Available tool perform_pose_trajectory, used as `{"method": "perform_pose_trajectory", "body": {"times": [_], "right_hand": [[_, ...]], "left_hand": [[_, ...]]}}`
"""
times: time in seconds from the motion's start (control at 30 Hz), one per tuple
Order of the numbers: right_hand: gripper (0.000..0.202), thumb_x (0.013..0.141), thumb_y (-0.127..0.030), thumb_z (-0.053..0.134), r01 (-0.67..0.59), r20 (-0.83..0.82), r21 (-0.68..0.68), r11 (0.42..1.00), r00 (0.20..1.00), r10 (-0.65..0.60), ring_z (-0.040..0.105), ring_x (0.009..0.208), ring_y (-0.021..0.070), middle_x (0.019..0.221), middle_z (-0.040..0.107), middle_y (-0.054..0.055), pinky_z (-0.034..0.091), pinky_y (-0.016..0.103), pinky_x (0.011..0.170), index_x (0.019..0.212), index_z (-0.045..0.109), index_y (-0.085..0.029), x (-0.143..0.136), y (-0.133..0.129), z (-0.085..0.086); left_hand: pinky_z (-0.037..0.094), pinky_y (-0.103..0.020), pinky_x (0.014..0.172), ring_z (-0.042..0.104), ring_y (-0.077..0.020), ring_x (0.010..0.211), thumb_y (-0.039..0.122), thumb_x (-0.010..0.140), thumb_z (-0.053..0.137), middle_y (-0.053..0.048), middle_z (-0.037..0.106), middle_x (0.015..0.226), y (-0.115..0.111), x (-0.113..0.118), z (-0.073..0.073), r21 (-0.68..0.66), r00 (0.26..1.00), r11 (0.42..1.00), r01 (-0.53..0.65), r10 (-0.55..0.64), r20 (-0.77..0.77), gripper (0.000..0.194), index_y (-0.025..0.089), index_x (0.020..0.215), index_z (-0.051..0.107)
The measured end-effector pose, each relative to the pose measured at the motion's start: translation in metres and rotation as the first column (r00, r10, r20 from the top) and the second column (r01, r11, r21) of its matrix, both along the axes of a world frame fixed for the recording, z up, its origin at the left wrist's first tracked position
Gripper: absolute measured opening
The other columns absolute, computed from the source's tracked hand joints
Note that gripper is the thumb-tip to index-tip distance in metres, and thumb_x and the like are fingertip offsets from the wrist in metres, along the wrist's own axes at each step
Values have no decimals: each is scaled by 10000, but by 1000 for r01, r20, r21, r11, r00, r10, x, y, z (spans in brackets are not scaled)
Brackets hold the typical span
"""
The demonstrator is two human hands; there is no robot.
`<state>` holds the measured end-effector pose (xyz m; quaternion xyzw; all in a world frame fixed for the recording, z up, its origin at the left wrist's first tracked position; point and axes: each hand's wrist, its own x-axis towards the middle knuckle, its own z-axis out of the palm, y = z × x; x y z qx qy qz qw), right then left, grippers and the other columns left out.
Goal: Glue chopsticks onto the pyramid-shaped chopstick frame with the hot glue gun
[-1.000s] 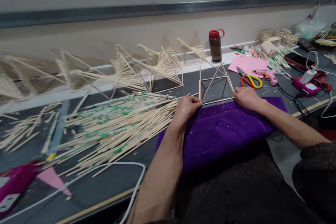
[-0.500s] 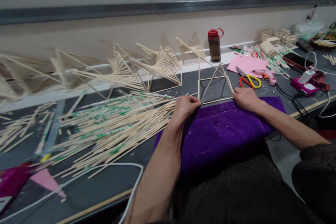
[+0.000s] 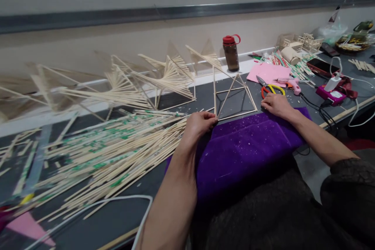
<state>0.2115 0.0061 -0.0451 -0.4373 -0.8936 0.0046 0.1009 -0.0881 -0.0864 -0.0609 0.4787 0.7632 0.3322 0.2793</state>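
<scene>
A small frame of thin wooden sticks (image 3: 236,116) stands on the dark table, with a square base and slanting sticks meeting above it. My left hand (image 3: 201,122) pinches the frame's near left corner between thumb and fingertips. Apart from the frame's near right corner, my right hand (image 3: 275,104) rests by the far edge of a purple cloth (image 3: 243,148), its fingers curled together; whether they hold anything is hidden. Just beyond that hand lie scissors (image 3: 277,88) with red and yellow handles, beside a pink glue gun (image 3: 290,84).
Loose sticks (image 3: 125,148) cover the table to the left. Twisted stick models (image 3: 172,78) stand along the wall near a red-capped bottle (image 3: 231,54). Pink paper (image 3: 268,72), a phone (image 3: 322,67), a purple power adapter (image 3: 331,95) and cables lie right.
My right hand has let go of the frame's near right corner and moved a little right of it. My left hand stays at the left corner. The view has turned slightly to the right.
</scene>
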Motion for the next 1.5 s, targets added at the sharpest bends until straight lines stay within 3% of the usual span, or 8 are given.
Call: {"method": "perform_pose_trajectory", "body": {"times": [0.17,0.63,0.83,1.5], "right_hand": [[254,962,-274,539,-82,14,-26,996,996,83,637,899,163,1048,716,56,329,273,650,1024,768,-181,-5,-4,-4],[269,989,-261,489,-181,51,33,983,982,179,590,788,140,991,676,61,291,273,616,966,743,-175,-9,3,-14],[299,998,-231,446,-213,62,15,977,975,212,564,766,137,1005,668,74,270,276,612,928,728,-163,-10,3,-12],[314,985,-191,430,-194,123,48,980,974,187,546,696,136,1011,679,79,236,290,588,927,737,-157,-14,-2,-10]], "left_hand": [[422,-248,492,544,-146,496,307,563,681,17,615,553,-3,4,7,-7,997,1000,-13,13,79,318,138,831,710],[399,-237,516,570,-158,532,303,598,653,9,620,557,-2,4,6,-29,993,1000,10,-13,-121,189,171,726,694],[394,-238,514,558,-158,526,309,597,653,4,615,558,1,2,3,-45,991,999,8,-14,-131,185,171,714,690],[374,-238,516,557,-163,538,331,602,645,-2,615,563,1,4,7,-38,983,999,34,-41,-180,182,178,693,682]]}}
